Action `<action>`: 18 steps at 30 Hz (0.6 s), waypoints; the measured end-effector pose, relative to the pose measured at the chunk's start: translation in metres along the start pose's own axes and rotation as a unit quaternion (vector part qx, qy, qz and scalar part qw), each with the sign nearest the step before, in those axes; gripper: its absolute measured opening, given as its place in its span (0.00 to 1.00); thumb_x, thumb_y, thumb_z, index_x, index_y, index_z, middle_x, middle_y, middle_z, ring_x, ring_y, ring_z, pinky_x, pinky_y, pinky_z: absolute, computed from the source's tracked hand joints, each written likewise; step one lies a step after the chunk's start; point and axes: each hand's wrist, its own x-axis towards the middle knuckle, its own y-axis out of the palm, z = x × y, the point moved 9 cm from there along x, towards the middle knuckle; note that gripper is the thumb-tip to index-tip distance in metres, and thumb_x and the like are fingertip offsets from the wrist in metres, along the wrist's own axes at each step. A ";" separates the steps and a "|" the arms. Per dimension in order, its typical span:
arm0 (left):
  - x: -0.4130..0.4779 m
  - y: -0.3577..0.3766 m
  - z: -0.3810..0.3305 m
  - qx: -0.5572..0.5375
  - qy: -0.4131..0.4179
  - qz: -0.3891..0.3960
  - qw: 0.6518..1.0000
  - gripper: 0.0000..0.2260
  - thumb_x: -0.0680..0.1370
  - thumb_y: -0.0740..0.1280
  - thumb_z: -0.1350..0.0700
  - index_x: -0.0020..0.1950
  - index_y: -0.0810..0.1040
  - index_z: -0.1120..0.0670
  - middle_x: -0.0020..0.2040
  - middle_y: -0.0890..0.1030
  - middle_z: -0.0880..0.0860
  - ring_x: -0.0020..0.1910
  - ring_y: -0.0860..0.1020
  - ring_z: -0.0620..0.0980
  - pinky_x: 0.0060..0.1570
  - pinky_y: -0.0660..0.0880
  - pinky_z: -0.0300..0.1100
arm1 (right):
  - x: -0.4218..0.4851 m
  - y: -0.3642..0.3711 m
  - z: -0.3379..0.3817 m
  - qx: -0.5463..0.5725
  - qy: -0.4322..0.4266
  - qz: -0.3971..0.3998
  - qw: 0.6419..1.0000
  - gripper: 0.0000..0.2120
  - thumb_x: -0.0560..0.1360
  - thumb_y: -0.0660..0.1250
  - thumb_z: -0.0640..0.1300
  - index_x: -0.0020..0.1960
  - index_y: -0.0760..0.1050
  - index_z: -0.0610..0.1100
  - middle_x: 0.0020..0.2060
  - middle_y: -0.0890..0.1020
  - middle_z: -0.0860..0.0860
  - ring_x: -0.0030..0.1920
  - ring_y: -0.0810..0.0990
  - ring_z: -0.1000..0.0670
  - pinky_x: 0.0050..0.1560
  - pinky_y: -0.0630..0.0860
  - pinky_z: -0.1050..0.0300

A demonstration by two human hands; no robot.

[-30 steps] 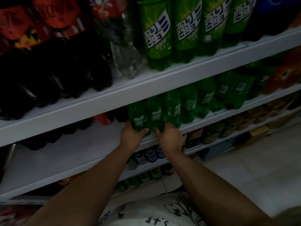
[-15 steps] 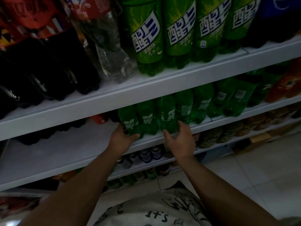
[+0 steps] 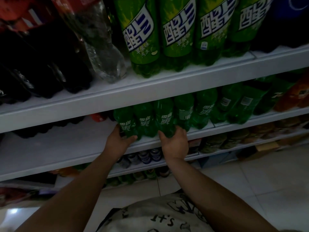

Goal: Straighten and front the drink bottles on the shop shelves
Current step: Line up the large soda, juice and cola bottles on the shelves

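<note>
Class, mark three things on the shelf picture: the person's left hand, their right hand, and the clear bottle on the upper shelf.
left hand [image 3: 119, 142]: head view, back of the hand.
right hand [image 3: 175, 144]: head view, back of the hand.
clear bottle [image 3: 107, 61]: head view, lower body.
</note>
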 end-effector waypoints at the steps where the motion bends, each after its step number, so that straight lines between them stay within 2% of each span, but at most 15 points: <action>1: -0.001 0.000 -0.001 -0.006 0.000 -0.001 1.000 0.35 0.70 0.76 0.49 0.73 0.65 0.51 0.61 0.70 0.43 0.58 0.70 0.42 0.60 0.64 0.35 | 0.000 0.001 -0.002 0.010 0.019 0.001 1.000 0.30 0.68 0.74 0.57 0.62 0.74 0.40 0.54 0.78 0.46 0.51 0.78 0.45 0.44 0.76 0.54; 3: -0.002 0.001 -0.004 -0.007 0.002 -0.003 1.000 0.34 0.71 0.76 0.51 0.72 0.65 0.51 0.61 0.71 0.43 0.59 0.70 0.42 0.60 0.65 0.35 | -0.001 0.003 -0.006 0.017 0.047 0.010 0.999 0.29 0.67 0.74 0.59 0.60 0.73 0.42 0.53 0.77 0.48 0.49 0.78 0.47 0.42 0.75 0.55; 6: -0.003 0.002 -0.005 -0.005 -0.008 -0.004 1.000 0.33 0.70 0.76 0.51 0.71 0.65 0.52 0.60 0.71 0.44 0.59 0.69 0.41 0.59 0.64 0.34 | -0.003 -0.006 -0.015 0.018 0.036 0.008 0.999 0.29 0.67 0.72 0.61 0.58 0.70 0.45 0.50 0.74 0.51 0.44 0.74 0.52 0.38 0.68 0.59; 8: -0.004 0.003 -0.001 -0.007 -0.020 -0.003 1.000 0.34 0.69 0.77 0.50 0.71 0.65 0.52 0.59 0.71 0.44 0.59 0.70 0.42 0.59 0.65 0.35 | 0.002 -0.022 -0.026 0.038 0.019 -0.020 0.999 0.28 0.68 0.71 0.59 0.60 0.69 0.44 0.50 0.72 0.51 0.46 0.74 0.50 0.41 0.67 0.60; 10: -0.006 0.003 0.004 0.004 -0.027 -0.006 1.000 0.36 0.69 0.77 0.49 0.71 0.65 0.52 0.60 0.71 0.46 0.59 0.70 0.44 0.59 0.65 0.36 | 0.015 -0.037 -0.036 0.041 0.018 -0.042 0.998 0.30 0.70 0.71 0.56 0.65 0.68 0.41 0.55 0.74 0.47 0.51 0.75 0.45 0.44 0.69 0.58; 12: -0.007 0.004 0.009 0.012 -0.041 -0.005 0.999 0.36 0.69 0.77 0.49 0.72 0.64 0.53 0.64 0.72 0.49 0.62 0.71 0.48 0.61 0.66 0.39 | 0.028 -0.038 -0.038 0.011 0.016 -0.019 1.000 0.29 0.72 0.70 0.55 0.66 0.70 0.39 0.57 0.76 0.44 0.54 0.75 0.44 0.48 0.73 0.54; 16: -0.009 0.005 0.009 0.031 -0.050 -0.001 0.998 0.33 0.70 0.76 0.50 0.71 0.66 0.54 0.67 0.74 0.55 0.64 0.73 0.55 0.60 0.67 0.40 | 0.038 -0.035 -0.025 0.001 -0.023 0.000 1.000 0.17 0.72 0.71 0.50 0.52 0.77 0.38 0.43 0.81 0.42 0.44 0.79 0.43 0.38 0.73 0.57; 18: -0.009 0.005 0.008 0.021 -0.054 -0.001 0.998 0.32 0.71 0.76 0.50 0.71 0.67 0.54 0.67 0.74 0.55 0.64 0.73 0.54 0.60 0.67 0.41 | 0.040 -0.036 -0.027 0.009 -0.005 -0.003 1.000 0.17 0.70 0.73 0.51 0.50 0.78 0.39 0.40 0.82 0.44 0.41 0.80 0.44 0.37 0.74 0.58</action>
